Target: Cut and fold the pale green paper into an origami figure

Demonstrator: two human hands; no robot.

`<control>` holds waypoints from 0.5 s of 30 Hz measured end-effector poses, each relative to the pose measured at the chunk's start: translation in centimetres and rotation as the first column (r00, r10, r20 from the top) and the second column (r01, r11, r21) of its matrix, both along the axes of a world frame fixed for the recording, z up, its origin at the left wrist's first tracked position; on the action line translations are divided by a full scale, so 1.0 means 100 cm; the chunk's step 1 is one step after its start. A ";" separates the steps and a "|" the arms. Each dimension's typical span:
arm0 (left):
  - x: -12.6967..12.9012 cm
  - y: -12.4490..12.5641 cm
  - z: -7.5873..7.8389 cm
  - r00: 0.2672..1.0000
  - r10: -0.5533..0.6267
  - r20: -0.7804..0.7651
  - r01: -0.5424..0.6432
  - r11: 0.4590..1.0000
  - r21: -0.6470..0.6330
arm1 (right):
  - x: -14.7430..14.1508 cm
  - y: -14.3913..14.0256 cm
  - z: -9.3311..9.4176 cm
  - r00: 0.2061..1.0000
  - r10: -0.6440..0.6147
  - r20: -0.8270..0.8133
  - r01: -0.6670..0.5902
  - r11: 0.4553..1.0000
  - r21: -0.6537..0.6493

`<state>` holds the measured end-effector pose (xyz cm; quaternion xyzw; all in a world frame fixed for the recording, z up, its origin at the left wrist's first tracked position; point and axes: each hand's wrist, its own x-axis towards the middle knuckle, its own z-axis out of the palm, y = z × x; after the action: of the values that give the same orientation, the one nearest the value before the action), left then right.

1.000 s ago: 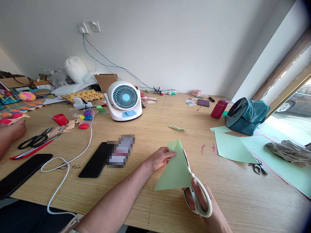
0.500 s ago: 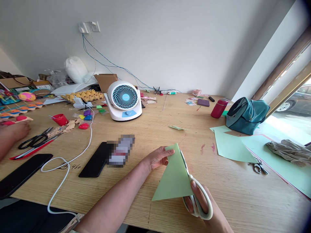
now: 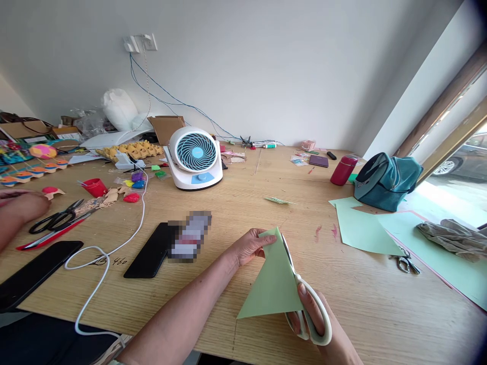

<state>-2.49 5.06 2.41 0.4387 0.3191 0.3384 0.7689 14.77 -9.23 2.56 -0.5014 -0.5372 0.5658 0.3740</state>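
Observation:
My left hand [image 3: 249,247] pinches the top corner of a folded light green paper triangle [image 3: 273,281] held just above the wooden table [image 3: 243,213]. My right hand [image 3: 317,324] grips white-handled scissors [image 3: 310,312], whose blades run up along the right edge of the triangle. The blade tips are hidden behind the paper's upper edge.
A black phone [image 3: 150,251] and a blurred item lie left of my hands, with a white cable [image 3: 102,263] and a second phone [image 3: 32,276]. A small fan [image 3: 196,157], more green sheets [image 3: 361,230], small snips [image 3: 407,263], a teal bag [image 3: 386,180] and another person's hand [image 3: 19,210] by black scissors [image 3: 55,220] surround them.
The paper triangle and scissors have dropped slightly toward me and the scissors have worked along its right edge. The other person's hand at far left has shifted a little.

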 end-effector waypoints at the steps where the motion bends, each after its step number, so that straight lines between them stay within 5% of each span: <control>1: 0.000 0.000 0.000 1.000 -0.002 0.002 0.002 1.000 0.004 | 0.001 0.000 -0.001 1.000 0.018 -0.013 -0.018 1.000 -0.004; 15: -0.001 -0.001 0.001 0.999 -0.032 -0.011 0.032 0.999 0.034 | 0.003 0.001 -0.005 0.997 0.026 -0.073 -0.029 0.999 -0.038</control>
<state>-2.56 4.94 2.55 0.4588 0.3103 0.3292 0.7647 15.05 -9.12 2.07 -0.4803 -0.5190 0.5991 0.3757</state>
